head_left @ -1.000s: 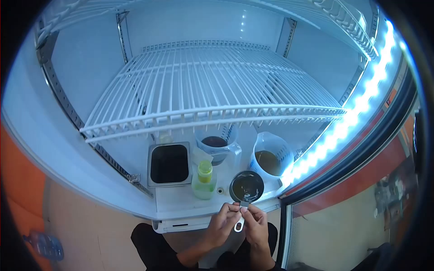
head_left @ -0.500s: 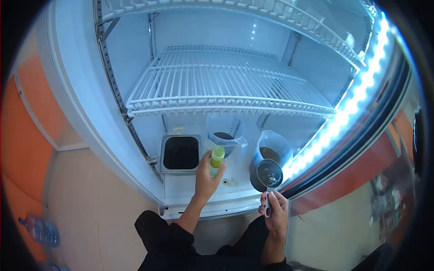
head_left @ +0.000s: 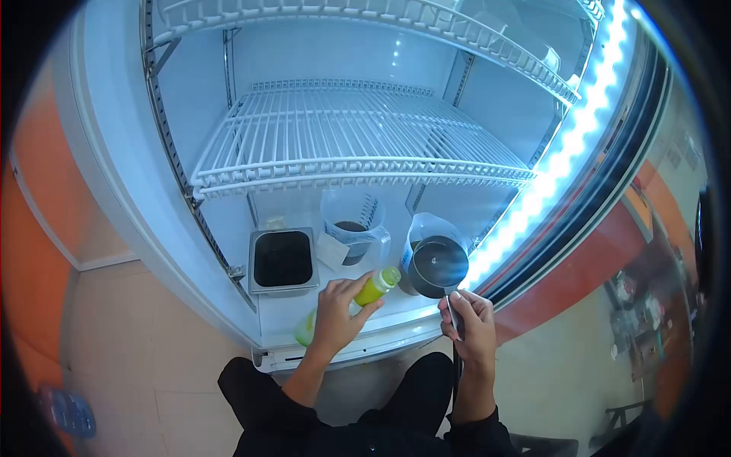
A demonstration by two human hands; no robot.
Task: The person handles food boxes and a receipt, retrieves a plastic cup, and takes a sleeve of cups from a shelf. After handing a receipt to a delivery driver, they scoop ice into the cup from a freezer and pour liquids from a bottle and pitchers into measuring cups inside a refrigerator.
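My left hand [head_left: 339, 314] is closed round a yellow-green bottle [head_left: 371, 291], which is tilted with its uncapped mouth to the upper right, close to the cup. The bottle's lower end shows beyond my palm at the left. My right hand [head_left: 470, 324] grips the handle of a dark round measuring cup [head_left: 438, 266], held level in front of a clear measuring jug [head_left: 435, 226]. That jug is partly hidden behind the cup. Farther back, a second clear jug [head_left: 335, 204] holds dark liquid. To its left sits a square metal pan [head_left: 283, 289] with dark contents.
A wire shelf [head_left: 343, 169] spans the refrigerator above the jugs. The refrigerator's bright light strip [head_left: 548, 175] runs along the right side. A white square piece [head_left: 333, 253] leans by the rear jug. A large blue water bottle [head_left: 67, 411] lies at the lower left.
My left hand has turned the bottle from nearly upright to tilted, its mouth now toward the cup. The cup has been levelled slightly. The whole view has shifted to the right.
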